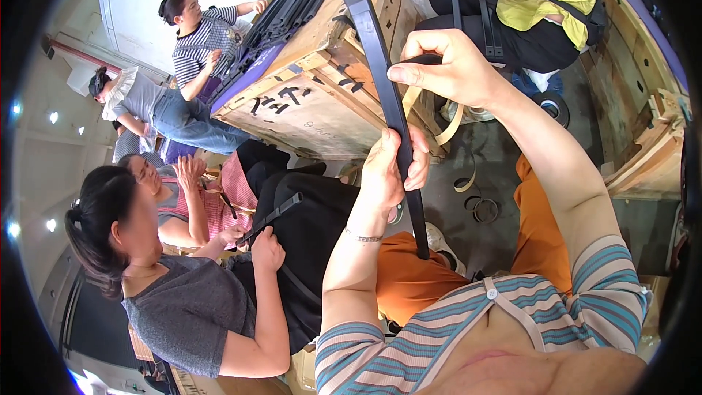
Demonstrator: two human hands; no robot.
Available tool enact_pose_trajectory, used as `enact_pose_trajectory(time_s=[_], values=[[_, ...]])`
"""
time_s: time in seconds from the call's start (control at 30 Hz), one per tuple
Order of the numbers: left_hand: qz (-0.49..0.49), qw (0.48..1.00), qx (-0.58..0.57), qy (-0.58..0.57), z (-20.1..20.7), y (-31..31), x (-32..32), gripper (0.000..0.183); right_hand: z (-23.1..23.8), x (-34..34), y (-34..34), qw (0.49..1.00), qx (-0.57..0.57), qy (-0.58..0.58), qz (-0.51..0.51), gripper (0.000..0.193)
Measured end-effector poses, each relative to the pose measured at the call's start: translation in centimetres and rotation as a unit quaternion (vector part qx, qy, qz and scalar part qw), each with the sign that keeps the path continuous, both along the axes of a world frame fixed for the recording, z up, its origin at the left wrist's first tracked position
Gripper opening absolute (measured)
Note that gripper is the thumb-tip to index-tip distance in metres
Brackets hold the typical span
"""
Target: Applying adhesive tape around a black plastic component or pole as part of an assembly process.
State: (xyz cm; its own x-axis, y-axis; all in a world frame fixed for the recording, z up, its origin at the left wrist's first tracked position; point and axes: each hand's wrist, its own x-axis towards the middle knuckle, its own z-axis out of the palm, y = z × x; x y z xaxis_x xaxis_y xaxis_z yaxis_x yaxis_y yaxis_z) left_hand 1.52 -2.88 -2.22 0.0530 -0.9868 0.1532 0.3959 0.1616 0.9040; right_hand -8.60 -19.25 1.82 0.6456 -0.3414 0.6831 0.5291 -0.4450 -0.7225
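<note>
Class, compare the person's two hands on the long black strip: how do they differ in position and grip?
The left hand sits lower, wrapped in a full fist around the middle of the long black strip. The right hand is higher, beside the strip, pinching a thin black piece that meets it between thumb and fingers. The left forearm rises steeply; the right reaches in from the right. Both are bare.

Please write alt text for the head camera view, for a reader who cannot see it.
A person's left hand grips a long black strip while the right hand pinches it higher up. Behind stands a wooden crate; other people sit at the left.
</note>
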Motion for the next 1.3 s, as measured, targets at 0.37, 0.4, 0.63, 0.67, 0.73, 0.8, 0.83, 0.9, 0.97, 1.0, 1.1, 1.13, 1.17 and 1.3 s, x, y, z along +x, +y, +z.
enact_pose_trajectory(time_s=[0.37, 0.4, 0.63, 0.67, 0.73, 0.8, 0.83, 0.9, 0.97, 1.0, 1.1, 1.13, 1.17, 1.3], values=[[-0.021, 1.0, -0.01, -0.009, -0.2, 0.0, 0.1, 0.048, -0.2, 0.1, 1.9, 0.997, 0.073, -0.02, -0.018, 0.012], [-0.028, 1.0, -0.001, -0.005, -0.2, 0.0, 0.1, 0.048, -0.2, 0.1, 1.9, 0.995, 0.097, -0.016, -0.003, 0.011], [0.12, 0.992, 0.017, -0.028, -1.2, -0.5, -1.0, 0.043, -0.2, -0.5, 1.7, 0.995, 0.085, 0.01, -0.048, 0.011], [0.122, 0.992, 0.017, -0.026, -1.2, -0.3, -1.2, 0.043, -0.3, -0.5, 1.8, 0.995, 0.084, 0.012, -0.046, 0.011], [0.214, 0.974, -0.012, -0.073, -0.9, -0.3, -1.5, 0.039, -0.5, -0.3, 1.9, 0.996, 0.045, 0.007, -0.076, 0.013], [0.232, 0.97, -0.034, -0.063, -1.1, -0.6, -1.0, 0.029, -0.8, 0.0, 2.1, 0.997, 0.037, 0.006, -0.073, 0.011], [0.231, 0.967, -0.056, -0.09, -1.0, -0.7, -0.8, 0.025, -0.9, 0.1, 2.1, 0.997, 0.031, 0.004, -0.072, 0.01], [0.213, 0.968, -0.09, -0.099, -0.9, -0.9, -0.1, 0.016, -0.6, 0.2, 2.4, 0.997, 0.021, 0.004, -0.069, 0.007], [0.215, 0.968, -0.084, -0.101, -0.5, -1.0, 0.2, 0.016, -0.7, 0.3, 2.2, 0.997, 0.012, 0.001, -0.078, 0.007], [0.218, 0.968, -0.073, -0.103, -0.4, -1.1, 0.4, 0.016, -0.8, 0.3, 2.1, 0.996, 0.005, -0.002, -0.086, 0.008], [0.227, 0.961, -0.082, -0.134, -0.2, -1.0, 1.3, 0.02, -0.5, 0.0, 2.1, 0.995, 0.008, 0.023, -0.092, 0.009], [0.23, 0.959, -0.082, -0.145, -0.3, -0.9, 1.5, 0.019, -0.4, 0.0, 2.2, 0.995, 0.008, 0.023, -0.092, 0.009], [0.23, 0.959, -0.081, -0.145, -0.3, -0.8, 1.7, 0.019, -0.4, -0.1, 2.4, 0.995, -0.009, 0.016, -0.102, 0.01], [0.245, 0.948, -0.081, -0.186, 0.0, -0.1, 2.1, 0.023, -0.3, 0.0, 3.1, 0.991, -0.018, -0.028, -0.128, 0.018]])
